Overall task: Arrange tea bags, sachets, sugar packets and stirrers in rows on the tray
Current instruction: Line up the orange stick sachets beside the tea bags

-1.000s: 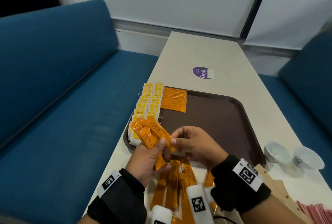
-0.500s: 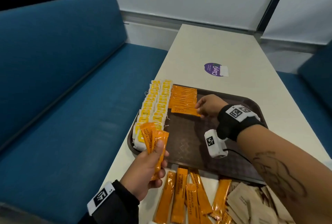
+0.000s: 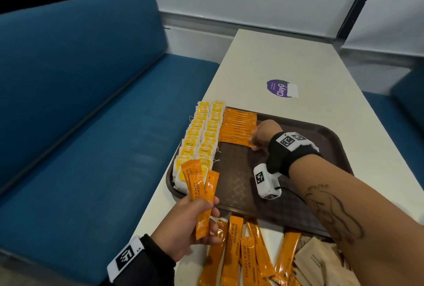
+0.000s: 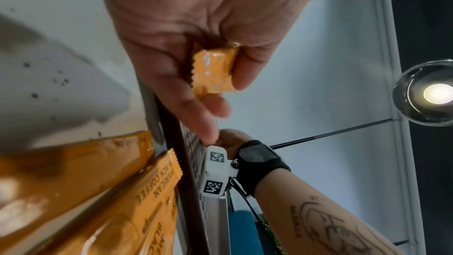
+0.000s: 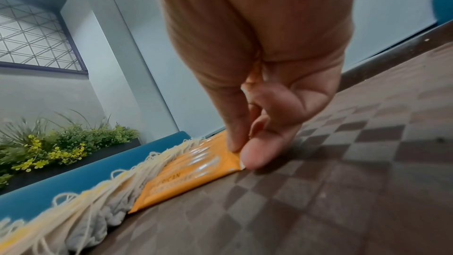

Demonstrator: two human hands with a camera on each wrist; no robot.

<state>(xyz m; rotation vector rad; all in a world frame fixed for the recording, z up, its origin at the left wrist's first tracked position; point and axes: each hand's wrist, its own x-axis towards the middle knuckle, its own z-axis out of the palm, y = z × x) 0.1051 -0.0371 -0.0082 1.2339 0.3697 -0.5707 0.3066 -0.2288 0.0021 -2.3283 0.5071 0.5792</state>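
A brown tray (image 3: 321,198) lies on the cream table. Two rows of yellow-tagged tea bags (image 3: 202,139) run along its left side, with a row of orange coffee sachets (image 3: 238,125) beside them. My right hand (image 3: 259,141) pinches the right end of the nearest sachet (image 3: 234,140) of that row, which lies flat on the tray; the right wrist view shows thumb and finger on that sachet (image 5: 191,174). My left hand (image 3: 195,221) grips a small bunch of orange sachets (image 3: 199,191) upright over the tray's near left corner, and the bunch's end (image 4: 215,69) shows in the left wrist view.
Several loose orange sachets (image 3: 236,251) lie on the table before the tray's near rim, with brown paper packets (image 3: 321,260) to their right. A purple round sticker (image 3: 278,87) is on the table beyond the tray. A blue bench (image 3: 80,125) runs along the left.
My right hand took one sachet from the left hand's bunch, reached to the orange row and set it down at the row's near end. The left hand stays low with the bunch.
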